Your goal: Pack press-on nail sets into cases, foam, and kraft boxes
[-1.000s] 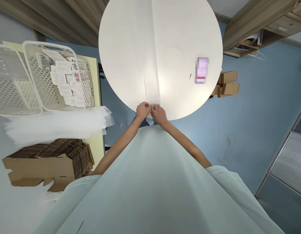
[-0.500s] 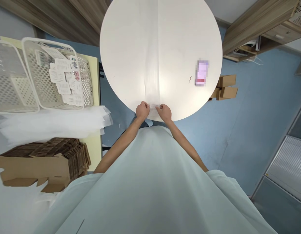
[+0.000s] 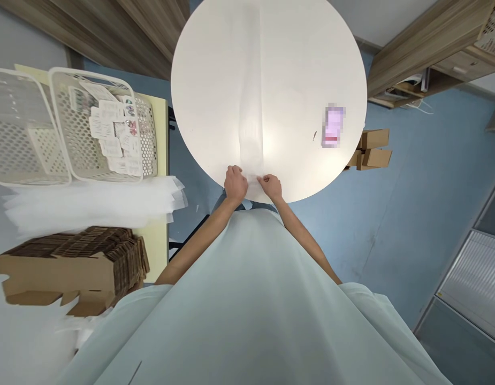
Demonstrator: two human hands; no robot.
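A long, narrow translucent white sheet (image 3: 251, 117) lies flat on the round white table (image 3: 303, 59), running from the far side down to the near edge. At its near end both of my hands work close together. My right hand (image 3: 271, 187) pinches the sheet's near right corner between thumb and fingertips. Curled over the near left corner, my left hand (image 3: 236, 184) grips the sheet there; its fingertips are partly hidden. A small crumpled bit of the sheet shows between the two hands.
On the table's right lies a blurred pinkish phone-like item (image 3: 333, 126). A yellow side table (image 3: 157, 230) on the left bears white plastic baskets (image 3: 146, 139) with packets, stacked translucent sheets (image 3: 94, 206) and flattened cardboard boxes (image 3: 58, 272). Small brown boxes (image 3: 373, 147) are on the right.
My left hand has turned slightly and its fingers have moved over the sheet's corner. My right hand stays almost in place. The whole view has shifted a little.
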